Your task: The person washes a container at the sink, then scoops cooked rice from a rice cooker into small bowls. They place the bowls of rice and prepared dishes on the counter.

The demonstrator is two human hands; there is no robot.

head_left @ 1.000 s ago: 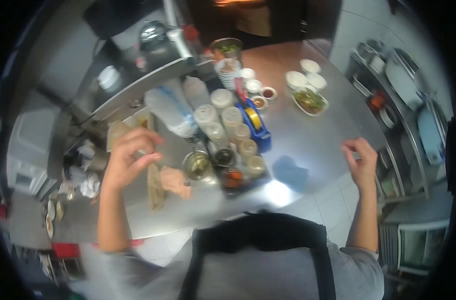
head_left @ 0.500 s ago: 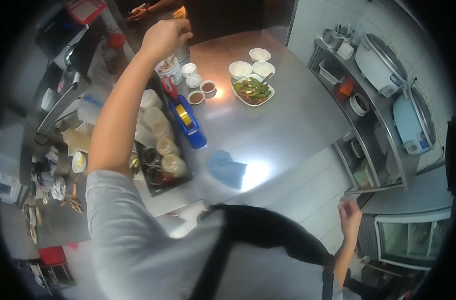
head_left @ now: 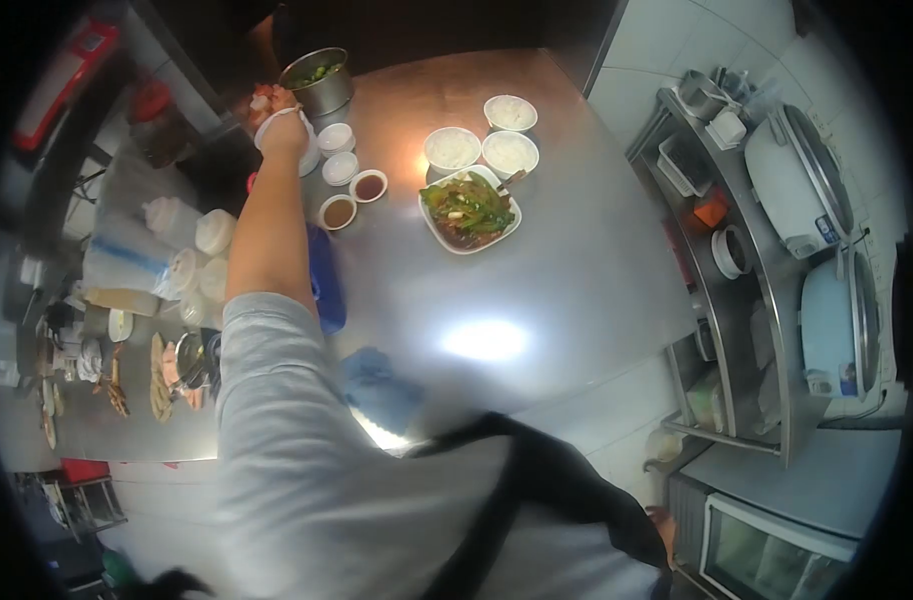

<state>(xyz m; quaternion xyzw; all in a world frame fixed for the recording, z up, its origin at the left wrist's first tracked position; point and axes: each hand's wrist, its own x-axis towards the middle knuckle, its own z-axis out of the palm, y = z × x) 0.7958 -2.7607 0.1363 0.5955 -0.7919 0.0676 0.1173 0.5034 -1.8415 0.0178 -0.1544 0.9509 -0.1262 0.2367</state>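
Note:
My left hand reaches to the far left of the steel table, over a stack of white bowls. Its fingers overlap a reddish, warmly lit shape there, so I cannot tell what they hold. Beside it stands a metal pot with green vegetables in it. Small white dishes and two cups of brown sauce sit just right of my forearm. At the lower right, my right hand hangs low by my side, mostly hidden behind my body.
A dish of green vegetables in sauce and three bowls of rice stand on the steel table. Nearer lie a blue tape dispenser and a blue cloth. Squeeze bottles crowd the left; rice cookers occupy the right shelf.
My left hand has come down from above the bowl stack to its level. The metal pot is now in plain view. My right hand has dropped lower, and the whole view has shifted.

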